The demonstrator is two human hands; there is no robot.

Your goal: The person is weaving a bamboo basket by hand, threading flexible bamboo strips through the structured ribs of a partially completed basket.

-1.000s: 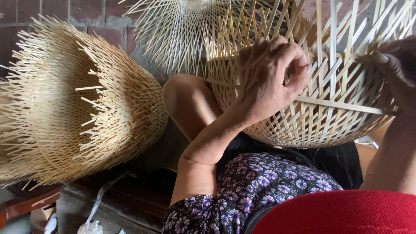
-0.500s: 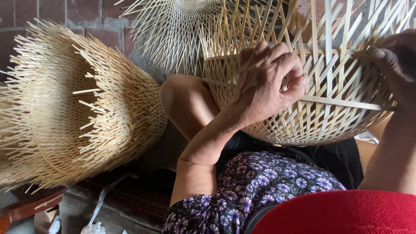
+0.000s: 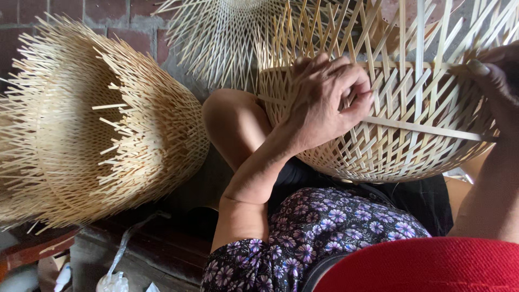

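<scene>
Here, in the head view, a half-woven bamboo basket (image 3: 400,130) rests on its side against the person's lap, its rounded bottom turned toward the body and its open, unfinished rim pointing away toward the brick wall (image 3: 108,16). The left hand (image 3: 330,100) lies on the near left wall of the basket, fingers curled closed around the weave, pinching what appears to be one end of a loose bamboo strip (image 3: 427,128). That strip runs nearly level across the basket's flank, left to right, sloping slightly down toward the right hand (image 3: 494,81), which sits at the frame's right edge with its fingers bent over the upper weave; whether it grips a strand or only presses on it cannot be told. So the strip's long axis spans the gap between the two hands, and the left hand is plainly the nearer to its free end. The basket is pale straw-coloured, an open diagonal lattice with upright slats fanning loose beyond the woven band. To the left stands a second unfinished basket (image 3: 92,135) with bristling ends, well apart, and a third frame (image 3: 216,32) leans behind. The floral garment (image 3: 324,232) covers the lap below.
</scene>
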